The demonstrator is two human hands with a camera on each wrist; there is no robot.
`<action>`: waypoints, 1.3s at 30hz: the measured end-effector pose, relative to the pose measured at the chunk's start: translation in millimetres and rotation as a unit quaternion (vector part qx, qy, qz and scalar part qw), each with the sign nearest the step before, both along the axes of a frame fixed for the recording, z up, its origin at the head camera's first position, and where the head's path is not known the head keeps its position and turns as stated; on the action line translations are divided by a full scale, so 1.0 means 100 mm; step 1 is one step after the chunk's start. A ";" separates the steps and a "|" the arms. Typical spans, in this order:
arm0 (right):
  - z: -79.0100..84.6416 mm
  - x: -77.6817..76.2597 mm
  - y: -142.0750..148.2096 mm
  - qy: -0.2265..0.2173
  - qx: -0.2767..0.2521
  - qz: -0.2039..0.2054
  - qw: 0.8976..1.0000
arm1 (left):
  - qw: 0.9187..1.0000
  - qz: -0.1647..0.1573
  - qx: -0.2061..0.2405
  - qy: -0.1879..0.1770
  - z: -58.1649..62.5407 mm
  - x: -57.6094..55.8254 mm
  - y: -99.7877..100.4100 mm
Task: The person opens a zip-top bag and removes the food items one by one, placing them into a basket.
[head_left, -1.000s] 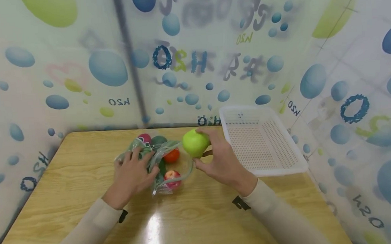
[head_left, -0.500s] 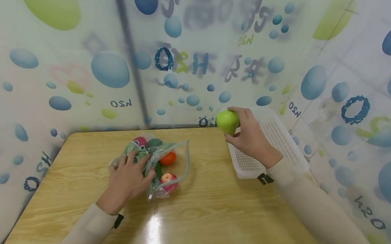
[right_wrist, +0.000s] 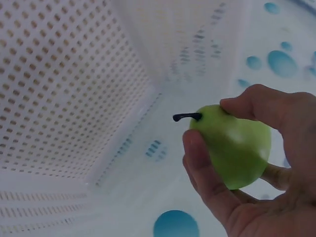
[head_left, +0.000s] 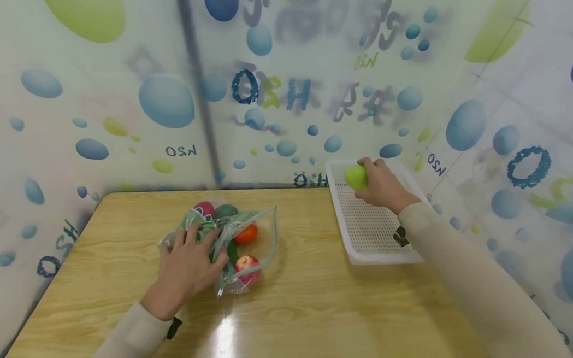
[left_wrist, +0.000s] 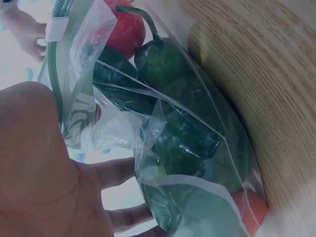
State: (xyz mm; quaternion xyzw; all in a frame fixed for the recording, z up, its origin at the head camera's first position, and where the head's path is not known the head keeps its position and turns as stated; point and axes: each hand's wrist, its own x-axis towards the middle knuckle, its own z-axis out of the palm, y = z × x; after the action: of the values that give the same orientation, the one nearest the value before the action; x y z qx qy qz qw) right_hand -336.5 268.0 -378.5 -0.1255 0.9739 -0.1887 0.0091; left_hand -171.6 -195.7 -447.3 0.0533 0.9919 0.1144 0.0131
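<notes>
My right hand holds a green pear over the far left part of a white perforated basket. Thumb and fingers wrap the pear in the right wrist view, where its dark stem points toward the basket wall. With fingers spread, my left hand rests on a clear zip bag lying on its side. Inside the bag are a red-and-yellow apple, an orange-red round item, a dark pink item and a green pepper. The left palm partly covers the bag.
The wooden table carries the bag at left of middle and the basket at the back right. A patterned wall rises right behind the table's far edge, and another stands close on the right.
My right hand has carried the green pear from beside the bag's mouth rightward to over the basket. My left hand has stayed on the bag, which shifted slightly left early on.
</notes>
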 end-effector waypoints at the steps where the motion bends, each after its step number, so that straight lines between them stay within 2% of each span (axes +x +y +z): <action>1: -0.11 -0.12 0.07 -0.005 0.019 -0.002 1.000 | 1.000 0.000 0.000 -0.002 0.00 0.01 0.00; 7: -0.80 -0.81 0.48 -0.064 0.073 -0.003 0.995 | 1.000 0.000 0.005 -0.006 -0.02 0.05 0.04; 10: -0.82 -0.84 0.46 -0.130 0.079 -0.018 0.988 | 1.000 0.001 0.005 -0.004 -0.03 0.07 0.04; 12: -0.76 -0.79 0.40 -0.161 0.089 -0.027 0.983 | 1.000 0.001 0.005 -0.003 -0.02 0.08 0.04; 14: -0.74 -0.76 0.37 -0.162 0.112 -0.037 0.980 | 1.000 0.001 0.005 -0.003 -0.01 0.08 0.04; 19: -0.76 -0.66 0.36 -0.143 0.129 -0.028 0.981 | 1.000 0.003 0.001 -0.007 -0.01 0.10 0.01; 21: -0.63 -0.50 0.29 -0.151 0.118 -0.029 0.981 | 1.000 0.002 -0.001 -0.005 -0.02 0.10 0.00; 25: -0.45 -0.27 0.19 -0.124 0.109 -0.040 0.985 | 1.000 0.000 -0.007 0.006 -0.01 0.09 -0.01; 26: -0.36 -0.20 0.13 -0.124 0.103 -0.047 0.986 | 1.000 -0.001 -0.008 0.007 -0.01 0.08 -0.01; 29: -0.27 -0.09 0.05 -0.096 0.092 -0.043 0.990 | 1.000 -0.002 -0.008 0.001 0.00 0.08 -0.01; 33: -0.17 0.04 -0.10 -0.037 0.072 -0.011 0.997 | 1.000 -0.003 -0.005 -0.002 0.00 0.08 0.01; 39: -0.02 0.37 -0.41 0.049 0.028 0.038 0.998 | 1.000 -0.007 0.006 0.002 0.00 0.09 0.06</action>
State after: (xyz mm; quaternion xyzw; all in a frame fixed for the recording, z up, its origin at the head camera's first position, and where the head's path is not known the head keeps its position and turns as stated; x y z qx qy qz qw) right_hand -299.6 226.9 -380.6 -0.1709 0.9726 -0.1548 -0.0284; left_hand -162.9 -190.2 -447.4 0.0603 0.9909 0.1198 0.0112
